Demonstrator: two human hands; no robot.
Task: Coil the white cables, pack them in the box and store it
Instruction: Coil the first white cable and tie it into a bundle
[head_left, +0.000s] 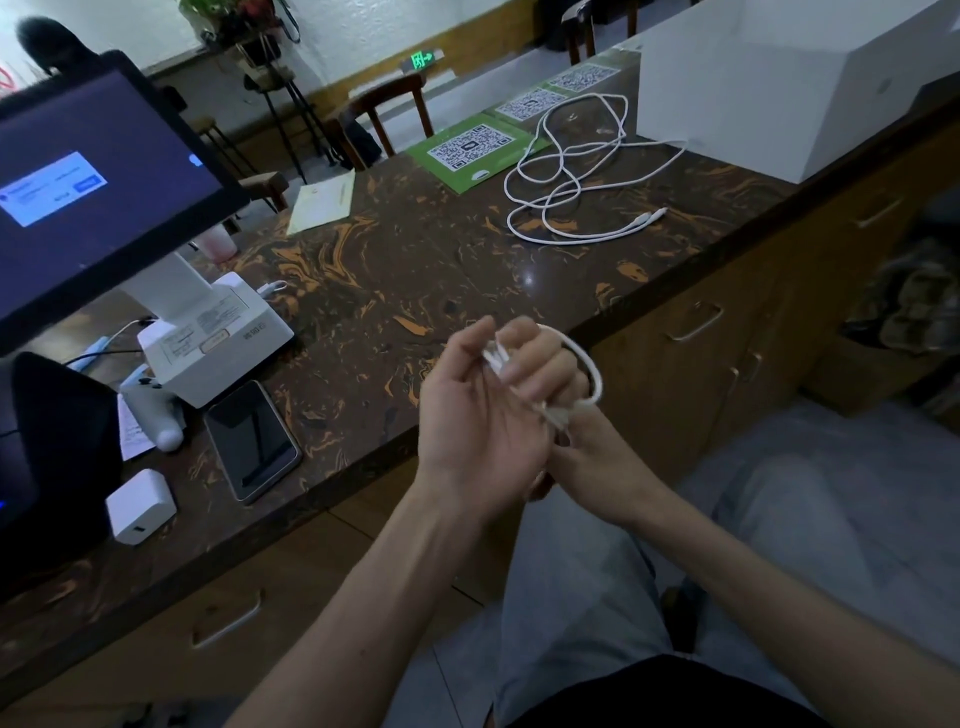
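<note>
A dark marbled counter (395, 270) carries a white box (769, 88) at far right; beside it a loose white cable (576, 176) sprawls, plugs pointing right. Before the counter edge, the right hand (545, 374) grips a coiled cable (592, 374); the left hand (467, 415) pinches its strands.

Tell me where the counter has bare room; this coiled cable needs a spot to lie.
Bare marble lies mid-counter, bordered by the envelope, the loose white cable and the phone. It is crowded at the left around the printer and charger, and at the far right by the white box.
</note>
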